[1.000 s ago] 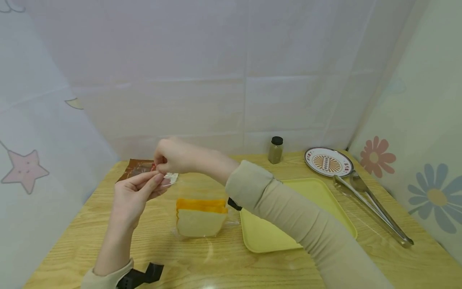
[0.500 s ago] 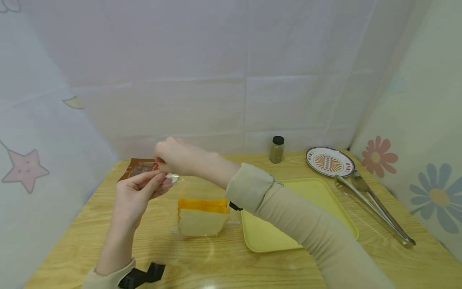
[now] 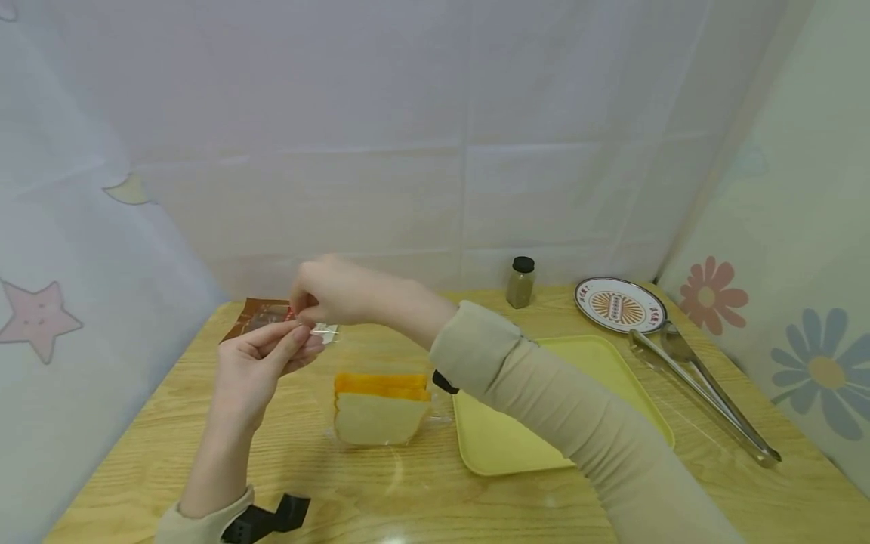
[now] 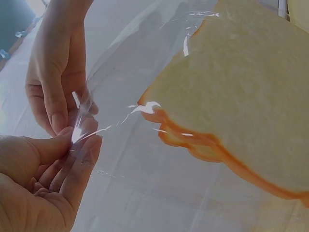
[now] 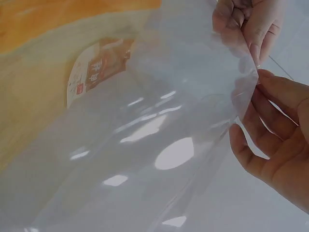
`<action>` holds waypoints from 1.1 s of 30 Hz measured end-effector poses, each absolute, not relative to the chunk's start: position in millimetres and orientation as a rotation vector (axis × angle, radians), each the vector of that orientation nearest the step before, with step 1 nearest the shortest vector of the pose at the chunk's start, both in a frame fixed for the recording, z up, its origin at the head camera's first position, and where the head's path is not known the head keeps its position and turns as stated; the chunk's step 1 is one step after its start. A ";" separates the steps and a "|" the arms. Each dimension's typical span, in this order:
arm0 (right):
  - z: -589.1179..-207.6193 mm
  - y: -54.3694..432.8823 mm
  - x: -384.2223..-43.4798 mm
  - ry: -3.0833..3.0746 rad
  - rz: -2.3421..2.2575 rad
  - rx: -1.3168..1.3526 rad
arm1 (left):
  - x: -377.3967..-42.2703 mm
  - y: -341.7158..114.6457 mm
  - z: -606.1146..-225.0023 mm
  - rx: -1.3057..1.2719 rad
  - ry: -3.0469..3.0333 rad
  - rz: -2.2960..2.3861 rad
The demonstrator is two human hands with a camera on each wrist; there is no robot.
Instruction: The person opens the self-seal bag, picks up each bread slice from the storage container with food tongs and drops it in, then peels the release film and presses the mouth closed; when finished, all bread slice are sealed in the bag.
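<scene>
Sliced bread (image 3: 381,418) with an orange crust is inside a clear plastic bag (image 4: 130,150), standing on the wooden table (image 3: 326,495). My left hand (image 3: 254,363) pinches the bag's edge between thumb and fingers, up and to the left of the bread. Just above it, my right hand (image 3: 333,291) has its curled fingers at the same edge and pinches the film, its forearm crossing over the table. The fingertips of both hands meet close together in the left wrist view. Bright glints run along the stretched film, and part of the grip is hidden behind my right hand.
A brown packet (image 3: 254,311) lies at the back left, partly behind my hands. A yellow tray (image 3: 503,446) is right of the bread, partly under my right sleeve. Farther right are a capped jar (image 3: 520,285), a printed plate (image 3: 615,306) and metal tongs (image 3: 707,389).
Both hands stay almost in place at the bag's edge; my right hand shifts only slightly. The shine on the film beside the fingertips changes a little. The bread and tray remain where they were.
</scene>
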State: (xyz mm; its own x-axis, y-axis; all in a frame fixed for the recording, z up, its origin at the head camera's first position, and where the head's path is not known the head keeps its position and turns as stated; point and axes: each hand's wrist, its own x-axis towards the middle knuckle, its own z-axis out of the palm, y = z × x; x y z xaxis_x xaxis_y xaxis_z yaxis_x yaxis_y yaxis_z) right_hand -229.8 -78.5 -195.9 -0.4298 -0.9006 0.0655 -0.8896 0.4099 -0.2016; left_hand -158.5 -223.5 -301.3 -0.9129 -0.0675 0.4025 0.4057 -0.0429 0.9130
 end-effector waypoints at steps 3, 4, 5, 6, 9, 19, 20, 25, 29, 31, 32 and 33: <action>-196.1 -82.9 -224.5 2.655 -0.153 -1.671 | -157.8 -224.2 -301.4 -0.357 -1.919 -2.014; -196.5 -84.3 -222.3 2.679 -0.057 -1.680 | -157.6 -224.3 -301.5 -0.356 -1.927 -2.006; -196.9 -85.7 -219.8 2.703 0.059 -1.692 | -157.5 -224.4 -301.7 -0.356 -1.935 -1.998; -197.6 -86.8 -217.4 2.720 0.178 -1.707 | -157.3 -224.5 -301.8 -0.353 -1.943 -1.990; -200.1 -88.3 -210.0 2.756 0.513 -1.763 | -157.2 -225.0 -301.7 -0.347 -1.967 -1.966; -210.1 -89.2 -201.1 2.872 0.690 -1.779 | -157.6 -227.1 -301.0 -0.282 -2.007 -1.925; -211.4 -90.0 -200.3 2.889 0.702 -1.771 | -157.4 -227.4 -300.7 -0.267 -2.008 -1.924; -220.1 -93.1 -196.2 2.997 0.770 -1.727 | -157.3 -228.5 -299.6 -0.197 -2.013 -1.913; -227.4 -94.9 -193.7 3.085 0.784 -1.719 | -157.8 -228.9 -299.2 -0.159 -2.015 -1.904; -230.8 -95.5 -193.1 3.131 0.779 -1.727 | -158.0 -229.0 -299.1 -0.142 -2.018 -1.892; -232.3 -95.8 -193.2 3.153 0.766 -1.732 | -158.2 -229.1 -299.1 -0.133 -2.019 -1.888; -233.7 -95.9 -193.3 3.176 0.753 -1.739 | -158.3 -229.2 -299.1 -0.123 -2.023 -1.878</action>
